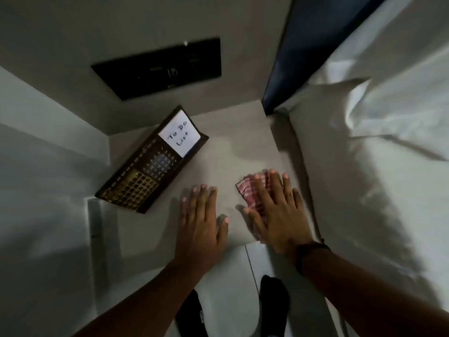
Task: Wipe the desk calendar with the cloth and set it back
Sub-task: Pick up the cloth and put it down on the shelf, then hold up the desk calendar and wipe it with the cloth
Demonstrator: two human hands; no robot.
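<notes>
A dark brown desk calendar [148, 166] with a white "To Do List" note on it lies slanted at the back left of the small beige tabletop [233, 147]. A red-and-white checked cloth [247, 193] lies flat on the tabletop to the calendar's right. My right hand [277, 210] rests palm down on the cloth with fingers spread, covering most of it. Palm down on the bare tabletop lies my left hand [201, 220], fingers apart, just right of the calendar's near end and apart from it.
A black switch panel [160, 69] is set in the wall behind the table. A bed with white sheets [376, 154] and a dark blue headboard [298, 52] borders the table on the right. My feet in black socks [272, 297] stand on the floor below.
</notes>
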